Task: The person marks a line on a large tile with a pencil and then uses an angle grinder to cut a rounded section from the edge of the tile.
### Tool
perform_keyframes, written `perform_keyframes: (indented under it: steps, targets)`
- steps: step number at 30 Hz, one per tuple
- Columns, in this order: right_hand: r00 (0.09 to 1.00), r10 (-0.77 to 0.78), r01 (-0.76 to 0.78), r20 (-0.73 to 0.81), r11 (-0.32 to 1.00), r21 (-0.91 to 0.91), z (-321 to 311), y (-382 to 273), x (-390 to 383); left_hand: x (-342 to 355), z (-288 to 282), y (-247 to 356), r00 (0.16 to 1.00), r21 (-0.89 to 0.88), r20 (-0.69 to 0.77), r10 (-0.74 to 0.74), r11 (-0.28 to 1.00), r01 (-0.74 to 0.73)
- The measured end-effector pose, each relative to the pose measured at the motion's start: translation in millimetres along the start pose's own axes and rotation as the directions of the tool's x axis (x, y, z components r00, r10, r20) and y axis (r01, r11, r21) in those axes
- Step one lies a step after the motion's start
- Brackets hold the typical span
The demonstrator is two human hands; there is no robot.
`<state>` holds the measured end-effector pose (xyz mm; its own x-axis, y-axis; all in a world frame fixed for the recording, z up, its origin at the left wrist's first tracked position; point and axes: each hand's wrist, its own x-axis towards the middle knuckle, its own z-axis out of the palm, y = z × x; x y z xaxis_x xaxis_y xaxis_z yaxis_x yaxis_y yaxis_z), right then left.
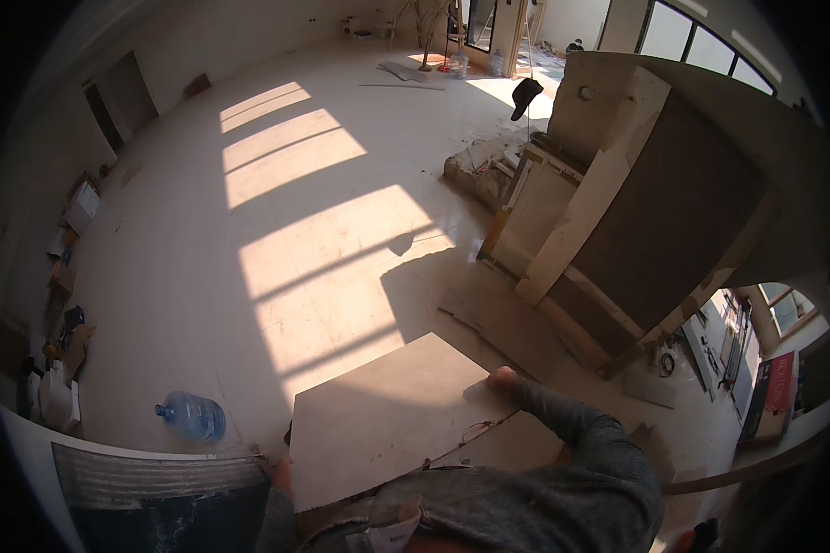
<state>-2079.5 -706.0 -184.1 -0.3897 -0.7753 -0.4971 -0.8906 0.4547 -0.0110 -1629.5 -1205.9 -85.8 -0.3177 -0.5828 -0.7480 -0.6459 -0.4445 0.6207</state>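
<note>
A large pale tile (pixel 387 415) spans the space in front of my body, roughly level, with sunlight on its far corner. My right hand (pixel 503 381) grips its right edge near the far right corner, the arm bent in a grey sleeve. At the near left edge, my left hand (pixel 283 476) holds the tile; most of its fingers are hidden. Another pale flat surface (pixel 516 444) shows below the near right edge, with a small thin loop (pixel 475 431) near that edge. I cannot tell whether the two surfaces touch.
A blue water jug (pixel 192 417) lies on the floor at left. Dark glossy slab (pixel 157 507) stands near left. To the right rises a bulky plastered structure (pixel 655 212) with boards leaning on it. Tools and boxes line the left wall; a red-black box (pixel 767 396) sits far right.
</note>
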Motion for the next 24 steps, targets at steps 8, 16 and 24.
perform_keyframes:
  steps: [8,16,24]
  targets:
    - [0.820,0.519,-0.504,0.242,0.452,0.736,-71.2,141.2,197.6,191.9,54.7,240.4,0.994,-0.084,0.110,-0.004,0.996,0.013]
    - [0.683,0.588,-0.618,0.434,0.148,0.772,-233.4,280.2,317.9,364.4,182.1,495.0,0.959,0.020,0.277,-0.057,0.998,0.054]
    - [0.755,0.577,-0.583,0.312,0.373,0.722,-344.9,462.7,488.6,540.3,265.3,701.0,0.978,0.066,0.207,-0.015,0.998,0.001]
